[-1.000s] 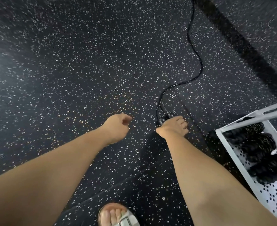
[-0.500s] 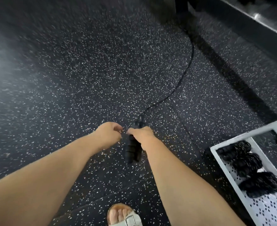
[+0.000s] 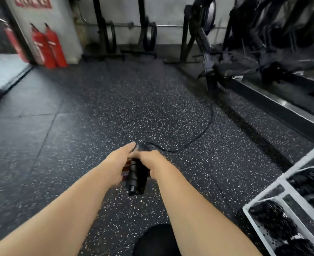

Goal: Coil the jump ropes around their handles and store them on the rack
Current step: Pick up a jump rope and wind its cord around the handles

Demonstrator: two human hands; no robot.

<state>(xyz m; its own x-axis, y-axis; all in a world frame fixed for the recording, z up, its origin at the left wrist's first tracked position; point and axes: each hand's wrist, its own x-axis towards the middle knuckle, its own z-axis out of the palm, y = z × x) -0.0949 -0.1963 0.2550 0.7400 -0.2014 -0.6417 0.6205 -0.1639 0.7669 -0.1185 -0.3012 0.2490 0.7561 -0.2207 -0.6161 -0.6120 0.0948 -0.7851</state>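
Left hand: fingers extended, released, alongside the handles. Black ribbed jump-rope handles: paired, grasped by right hand above the speckled black rubber floor. Thin black rope: trails across floor. White perforated metal rack: lower-right floor corner, holding coiled black ropes.

Two hands, three fire extinguishers

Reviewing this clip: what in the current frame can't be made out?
- Left hand: motion-blurred in the head view; whether it touches the handles is unclear.
- Handles: upper part is covered by the right hand.
- Rope: far end fades into the dark floor near the bench.
- White rack: cut off by the right and bottom edges; its dark bundles can't be counted.
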